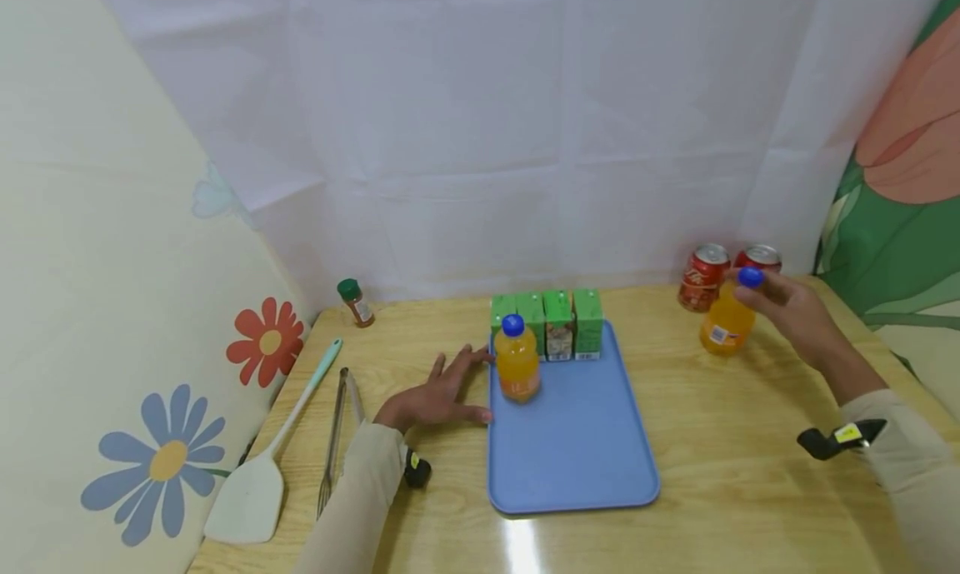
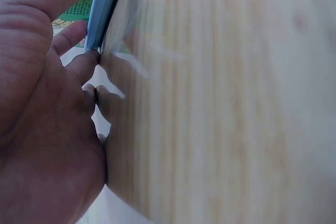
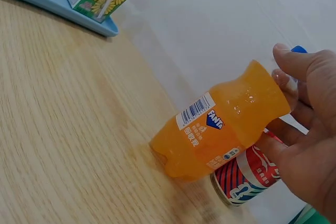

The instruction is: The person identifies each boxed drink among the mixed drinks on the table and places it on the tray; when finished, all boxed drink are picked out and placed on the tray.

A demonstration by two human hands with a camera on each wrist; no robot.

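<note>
At the right, my right hand (image 1: 791, 311) holds an orange soda bottle (image 1: 726, 322) with a blue cap, thumb and fingers around its neck. The right wrist view shows the Fanta label (image 3: 205, 127) and the thumb near the cap. Spread on the tabletop, my left hand (image 1: 442, 395) has its fingertips at the left rim of a blue tray (image 1: 577, 441). A second orange soda bottle (image 1: 517, 366) stands upright on this tray, in front of a row of several green drink cartons (image 1: 588, 324) along the back.
Two red soda cans (image 1: 703, 278) stand behind the held bottle, by the white backdrop. At the left lie a white spatula (image 1: 251, 495) and metal tongs (image 1: 334, 441). A small green-capped spice jar (image 1: 356, 303) is at the back left.
</note>
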